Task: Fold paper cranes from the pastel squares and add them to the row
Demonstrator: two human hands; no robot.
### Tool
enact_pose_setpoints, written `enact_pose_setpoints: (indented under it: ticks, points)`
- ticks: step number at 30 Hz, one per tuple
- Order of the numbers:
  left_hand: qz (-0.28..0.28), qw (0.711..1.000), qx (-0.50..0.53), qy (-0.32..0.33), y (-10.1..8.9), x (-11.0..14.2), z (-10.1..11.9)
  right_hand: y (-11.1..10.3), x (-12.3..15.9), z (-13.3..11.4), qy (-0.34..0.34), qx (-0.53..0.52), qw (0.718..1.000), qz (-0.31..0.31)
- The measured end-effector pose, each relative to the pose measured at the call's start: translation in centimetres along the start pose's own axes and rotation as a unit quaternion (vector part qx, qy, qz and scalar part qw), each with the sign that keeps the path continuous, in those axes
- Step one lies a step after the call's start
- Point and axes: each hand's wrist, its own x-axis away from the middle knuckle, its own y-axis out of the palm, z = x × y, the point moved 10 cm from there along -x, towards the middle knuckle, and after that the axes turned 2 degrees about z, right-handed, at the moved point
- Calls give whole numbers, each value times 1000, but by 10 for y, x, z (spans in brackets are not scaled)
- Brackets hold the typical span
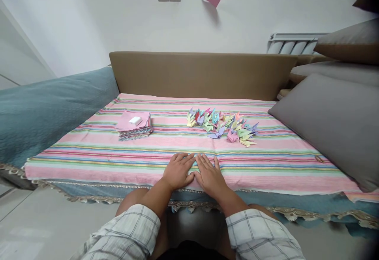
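In the head view, a white wall (130,19) rose behind a brown sofa back (192,74), and a striped cloth (168,133) covered the seat. The paper cranes (218,130) lay at the hands' one o'clock, nearer the right hand (211,175), their cluster's long axis running from ten o'clock to four. The stack of paper (133,128) sat at ten o'clock, nearer the left hand (177,171), with a white block (135,120) on top. Both hands rested palm-down on the cloth, fingertips close together, gripping nothing visible; anything beneath them could not be told.
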Motion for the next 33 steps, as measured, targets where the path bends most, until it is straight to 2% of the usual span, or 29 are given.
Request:
enact_pose_setpoints:
  ticks: [7, 14, 17, 21, 28, 33]
  points:
    - [9, 1000, 2, -27, 0, 1, -7, 4, 2, 9, 13, 22, 999, -37]
    - [-11, 999, -38, -14, 5, 1, -4, 2, 3, 9, 10, 25, 1000, -7]
    - [-16, 999, -45, -7, 6, 1, -3, -3, 5, 1, -15, 32, 999, 13]
    - [-35, 998, -47, 9, 10, 2, -2, -3, 9, -9, -59, 32, 998, 6]
    - [-55, 997, -50, 14, 15, 4, -4, -2, 13, 6, -28, 33, 999, -26]
    - [-76, 996, -44, 16, 20, 4, -5, -14, 15, 28, 26, 49, 998, -23]
